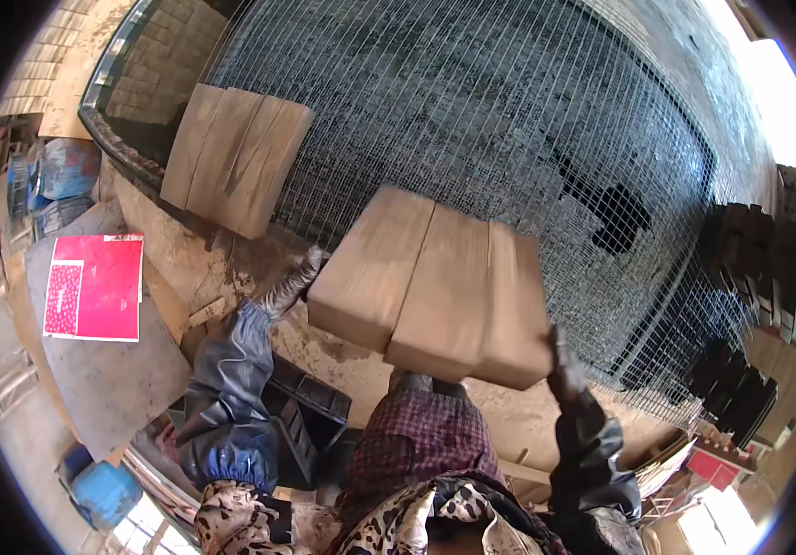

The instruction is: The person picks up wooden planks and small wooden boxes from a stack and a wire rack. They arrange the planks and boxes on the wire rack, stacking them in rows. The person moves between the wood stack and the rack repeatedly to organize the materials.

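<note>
Three brown clay-like bricks [444,277] stand side by side between my hands, over the near edge of a wire mesh grate [398,120]. My gloved left hand [298,282] is at their left end, fingers stretched along it. At the right end, my gloved right hand [564,370] presses against the outer brick. The row looks clamped between the two hands and is slightly blurred. Another group of similar bricks [236,157] rests at the grate's left edge. Dark wet-looking grey material shows beneath the mesh.
A grey board [111,388] with a pink-red printed sheet [95,287] lies at left. Blue containers [105,495] stand lower left, and a black crate [310,398] is beside my left sleeve. Dark blocks [749,250] are stacked along the right side.
</note>
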